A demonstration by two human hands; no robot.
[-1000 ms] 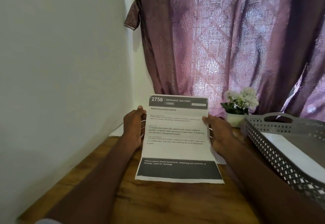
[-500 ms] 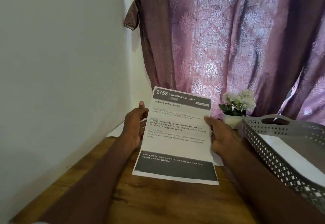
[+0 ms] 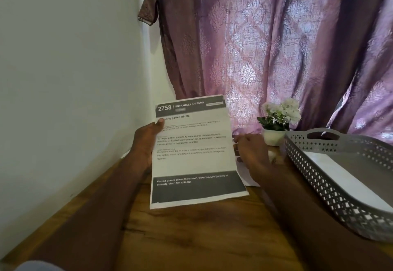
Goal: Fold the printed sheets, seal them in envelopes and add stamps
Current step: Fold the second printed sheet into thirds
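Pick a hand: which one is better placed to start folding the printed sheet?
Right. The left hand already pinches the printed sheet by its left edge, thumb on top; the right hand sits just off the right edge, apparently holding nothing.

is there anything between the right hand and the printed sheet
Nothing visible. The left hand grips the printed sheet by its left edge, thumb on the front. The right hand is just off the sheet's right edge, with only open air between them. Other papers lie beneath it on the table.

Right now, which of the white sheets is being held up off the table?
The printed sheet headed 2758, which the left hand grips by its left edge. The other sheets lie flat: one in the grey basket, others on the table behind it.
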